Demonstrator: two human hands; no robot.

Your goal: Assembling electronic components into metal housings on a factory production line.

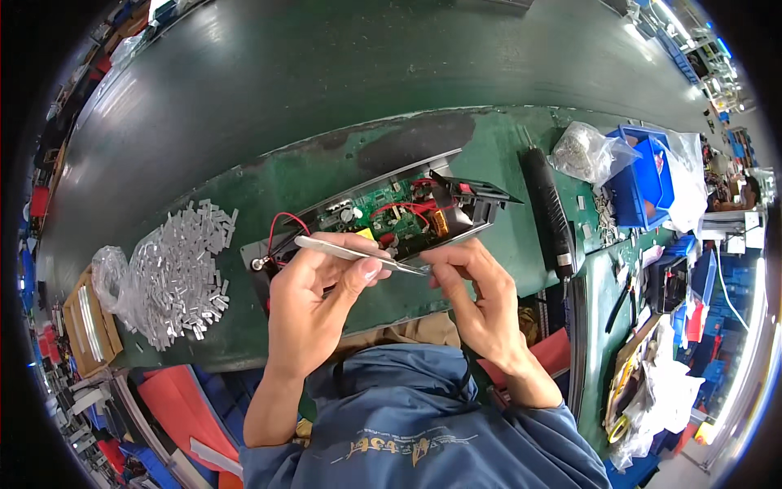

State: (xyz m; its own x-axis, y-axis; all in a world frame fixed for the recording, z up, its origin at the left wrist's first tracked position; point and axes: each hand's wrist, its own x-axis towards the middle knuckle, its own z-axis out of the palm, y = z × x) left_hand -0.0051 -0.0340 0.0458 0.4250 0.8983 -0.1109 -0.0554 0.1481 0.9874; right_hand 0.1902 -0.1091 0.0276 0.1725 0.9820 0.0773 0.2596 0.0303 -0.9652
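Silver tweezers near gold-lettered blue shirt

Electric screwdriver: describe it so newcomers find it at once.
On the green workbench, find the open casing holding a circuit board. Between it and the blue bin lies the electric screwdriver, long, black and thin-tipped, unlike the boxy bin and clear bag.

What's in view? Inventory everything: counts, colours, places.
workbench: one, green, centre
tweezers: one, silver, centre
housing: one, black, centre
circuit board: one, green, inside housing
wires: several, red, at housing
metal pieces: many, silver, left
cardboard box: one, brown, left
long tool: one, black, right
bin: one, blue, right
plastic bags: several, clear, both sides
clutter: uncountable, mixed, edges
shirt: one, blue, bottom
left hand: one, bare, holding tweezers
right hand: one, bare, at tweezers' tips
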